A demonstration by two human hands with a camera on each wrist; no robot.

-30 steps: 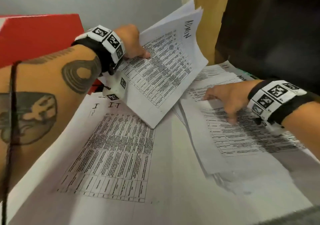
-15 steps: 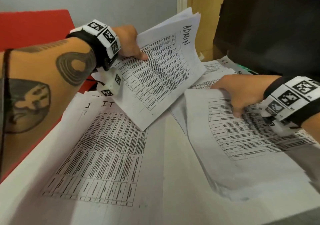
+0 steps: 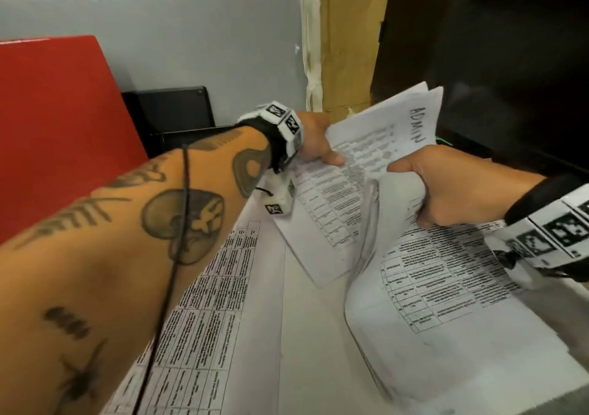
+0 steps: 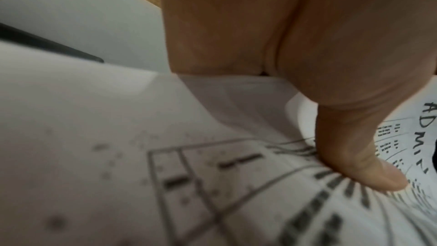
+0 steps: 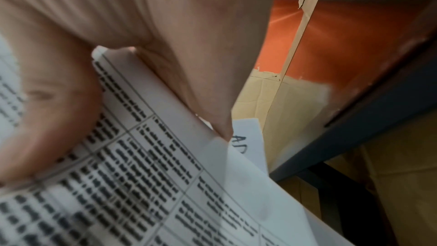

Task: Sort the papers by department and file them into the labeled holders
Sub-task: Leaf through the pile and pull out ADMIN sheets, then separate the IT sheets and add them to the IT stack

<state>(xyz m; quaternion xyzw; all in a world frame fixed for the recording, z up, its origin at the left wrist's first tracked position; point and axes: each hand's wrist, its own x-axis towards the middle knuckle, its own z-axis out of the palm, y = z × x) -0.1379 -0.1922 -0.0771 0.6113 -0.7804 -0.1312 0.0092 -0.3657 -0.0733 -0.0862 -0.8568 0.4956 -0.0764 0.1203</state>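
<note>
White papers [image 3: 347, 210] bear black printed tables; the red folder [image 3: 60, 127] is plain, wristbands [image 3: 285, 124] black-and-white checkered.

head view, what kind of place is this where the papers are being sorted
Probably an office desk or filing station. Printed white table sheets cover the surface, one handwritten "ADMIN" stack is held in the left hand, and a red folder-like board stands beside a grey partition panel.

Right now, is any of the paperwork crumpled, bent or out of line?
Yes. The sheet in the right hand is buckled, its left edge curling up. The ADMIN stack in the left hand is fanned unevenly.
</note>
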